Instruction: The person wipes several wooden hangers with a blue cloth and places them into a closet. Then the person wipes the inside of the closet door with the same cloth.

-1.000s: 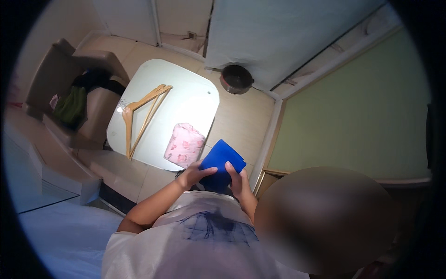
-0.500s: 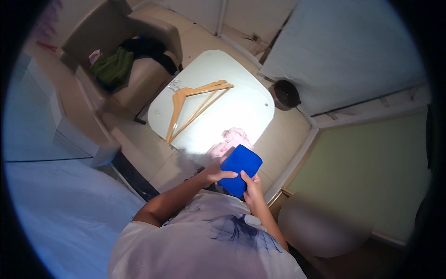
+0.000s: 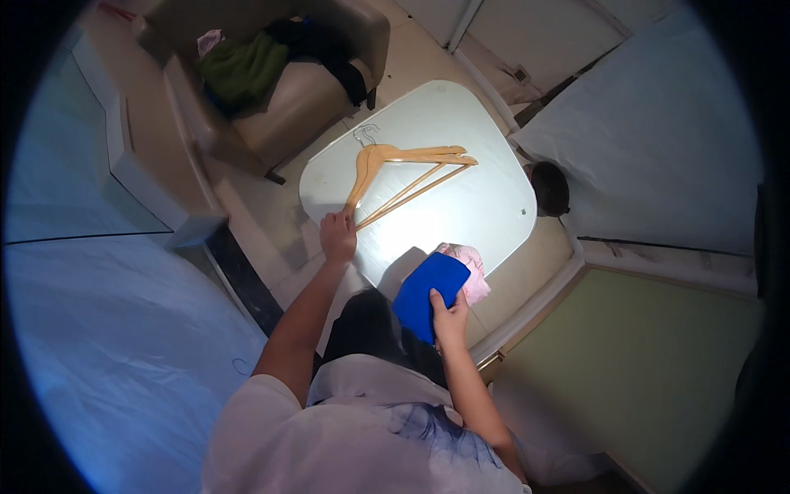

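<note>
My right hand [image 3: 449, 319] holds a flat, folded blue cloth [image 3: 426, 288], with the thumb on top and the other fingers underneath. On the left, my left hand [image 3: 338, 237] has its fingers closed round the near end of the stacked wooden hangers [image 3: 369, 174]. The hangers lie on the white table [image 3: 502, 210], their metal hooks towards the far left edge. A crumpled pink garment [image 3: 475, 284] lies at the table's near right edge, partly covered by the blue cloth.
A tan armchair [image 3: 292, 103] stands beyond the table at the left, with a green garment [image 3: 245, 72] and dark clothes on it. A dark round bin [image 3: 550, 189] sits on the floor right of the table. Pale sheeting hangs at the sides.
My left hand has let go of the blue cloth and reached forward left to the hangers. My right hand keeps the cloth. The view has shifted, so the table appears further right.
</note>
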The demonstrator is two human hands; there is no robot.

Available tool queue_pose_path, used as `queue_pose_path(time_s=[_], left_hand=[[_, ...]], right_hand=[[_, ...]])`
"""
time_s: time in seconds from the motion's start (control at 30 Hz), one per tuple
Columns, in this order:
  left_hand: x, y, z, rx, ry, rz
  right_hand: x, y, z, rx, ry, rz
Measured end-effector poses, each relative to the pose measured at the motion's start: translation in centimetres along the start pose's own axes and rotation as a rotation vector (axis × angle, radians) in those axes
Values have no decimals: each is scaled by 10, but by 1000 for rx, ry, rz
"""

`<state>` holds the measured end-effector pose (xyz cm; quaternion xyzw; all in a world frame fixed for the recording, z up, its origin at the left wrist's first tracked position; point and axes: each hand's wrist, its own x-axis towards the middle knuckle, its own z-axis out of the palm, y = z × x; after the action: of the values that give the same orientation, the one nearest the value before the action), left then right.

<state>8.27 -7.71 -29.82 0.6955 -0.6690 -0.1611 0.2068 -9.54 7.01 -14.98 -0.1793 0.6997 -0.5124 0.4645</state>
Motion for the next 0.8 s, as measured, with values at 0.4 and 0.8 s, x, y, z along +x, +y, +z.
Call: queue_pose_path(time_s=[0.4,0.8], left_hand=[[27,-31,12,-4,-103,62],[33,-35,-2,-374,-281,-8]], right_hand=[[95,38,112,-836,-58,-350],[114,42,147,-901,-75,-373]])
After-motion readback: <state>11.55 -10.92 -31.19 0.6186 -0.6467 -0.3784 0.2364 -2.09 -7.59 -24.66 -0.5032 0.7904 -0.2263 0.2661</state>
